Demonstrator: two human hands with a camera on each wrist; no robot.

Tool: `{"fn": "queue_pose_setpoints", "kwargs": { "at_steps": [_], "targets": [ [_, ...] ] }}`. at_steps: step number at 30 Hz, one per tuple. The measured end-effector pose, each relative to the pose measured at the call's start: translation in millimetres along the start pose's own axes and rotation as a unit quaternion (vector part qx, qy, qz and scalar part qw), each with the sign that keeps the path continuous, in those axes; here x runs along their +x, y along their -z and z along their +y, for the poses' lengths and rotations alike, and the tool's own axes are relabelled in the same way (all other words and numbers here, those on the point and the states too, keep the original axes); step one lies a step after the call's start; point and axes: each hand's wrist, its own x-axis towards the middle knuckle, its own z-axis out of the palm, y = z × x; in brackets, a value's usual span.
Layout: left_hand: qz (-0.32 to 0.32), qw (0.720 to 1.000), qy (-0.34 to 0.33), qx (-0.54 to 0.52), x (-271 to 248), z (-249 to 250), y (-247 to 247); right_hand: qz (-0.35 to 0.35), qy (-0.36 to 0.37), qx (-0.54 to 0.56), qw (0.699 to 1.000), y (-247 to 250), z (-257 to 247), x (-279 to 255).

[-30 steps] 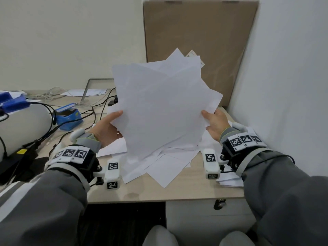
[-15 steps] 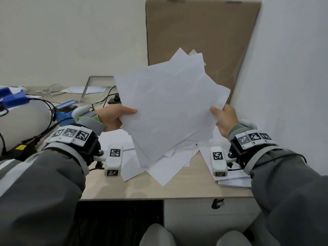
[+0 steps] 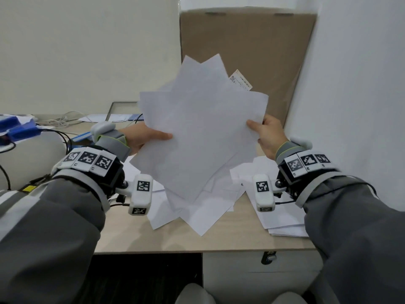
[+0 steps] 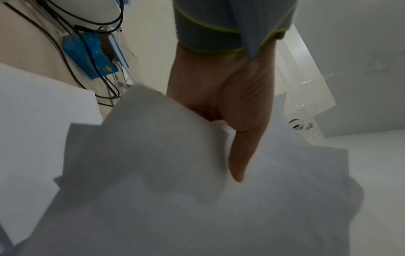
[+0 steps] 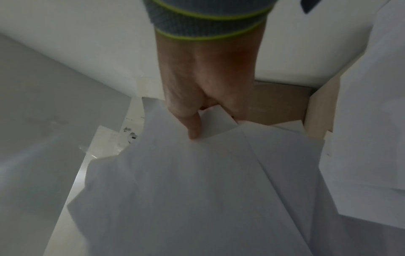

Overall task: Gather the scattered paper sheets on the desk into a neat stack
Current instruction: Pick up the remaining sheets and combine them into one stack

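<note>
A fanned, uneven bundle of white paper sheets (image 3: pixel 201 132) is held upright above the desk, its corners sticking out at different angles. My left hand (image 3: pixel 144 137) pinches the bundle's left edge, thumb on the near face (image 4: pixel 237 162). My right hand (image 3: pixel 266 133) pinches its right edge, thumb on the front (image 5: pixel 194 128). Both sets of fingers are hidden behind the bundle of white paper sheets (image 4: pixel 197 207) (image 5: pixel 197 190). More loose sheets (image 3: pixel 197 213) lie on the desk (image 3: pixel 135 235) under the bundle, and a small pile of sheets (image 3: pixel 282 218) lies at the right front.
A tall cardboard box (image 3: pixel 247 62) leans against the back wall behind the bundle. Black cables (image 3: pixel 65 139), a blue box (image 3: pixel 19 130) and a white rounded object (image 3: pixel 28 154) fill the desk's left side. A white wall (image 3: pixel 350 106) closes the right side. A drawer lock (image 3: pixel 268 257) sits below the desk edge.
Both hands have lifted the bundle higher and turned it more upright, off the sheets on the desk. The left hand has risen and slid inward along the left edge.
</note>
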Motion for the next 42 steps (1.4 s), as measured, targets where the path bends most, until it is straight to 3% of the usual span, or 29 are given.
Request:
{"fn": "queue_pose_setpoints", "kwargs": {
  "at_steps": [4, 9, 11, 13, 15, 17, 22, 25, 29, 34, 40, 42],
  "targets": [
    [0.088, 0.996, -0.020, -0.022, 2.1, -11.0, -4.8, -0.006, -0.003, 0.017, 1.000, -2.3, 2.5, 2.1],
    [0.155, 0.982, -0.048, -0.097, 2.2, -21.2, -5.2, 0.096, -0.086, -0.047, 0.991, 14.2, 24.8, -11.1],
    [0.157, 0.978, -0.065, -0.117, 2.8, -21.8, -4.8, 0.067, -0.129, -0.055, 0.988, 19.0, 33.0, -15.4],
    [0.152, 0.978, -0.076, -0.123, 6.1, -24.2, -3.4, -0.020, -0.157, -0.011, 0.987, 15.2, 35.0, -19.0],
    [0.147, 0.978, -0.076, -0.130, 8.6, -25.1, -4.2, -0.077, -0.147, 0.013, 0.986, 7.1, 33.0, -21.2],
    [0.143, 0.978, -0.074, -0.133, 10.0, -26.0, -4.2, -0.090, -0.125, -0.005, 0.988, -0.9, 28.5, -20.5],
    [0.142, 0.972, -0.132, -0.135, 12.7, -9.0, 1.9, -0.015, -0.079, -0.013, 0.997, -12.8, 14.8, -2.9],
    [0.133, 0.963, -0.169, -0.162, 16.5, -2.8, 6.3, -0.026, -0.055, -0.035, 0.998, -22.1, 0.0, -7.5],
    [0.160, 0.966, -0.107, -0.170, 22.8, -43.2, -3.2, -0.059, -0.083, -0.054, 0.993, -19.5, 26.7, -13.4],
    [0.167, 0.964, -0.111, -0.176, 32.6, -58.2, -18.8, 0.015, -0.086, -0.054, 0.995, -24.4, 41.2, 6.3],
    [0.154, 0.963, -0.140, -0.170, 48.8, -36.0, -13.1, 0.049, -0.023, -0.036, 0.998, -41.9, 21.8, 17.2],
    [0.142, 0.965, -0.133, -0.176, 51.1, -38.1, -13.3, 0.057, -0.008, 0.020, 0.998, -41.7, 18.4, 20.8]
  ]
}}
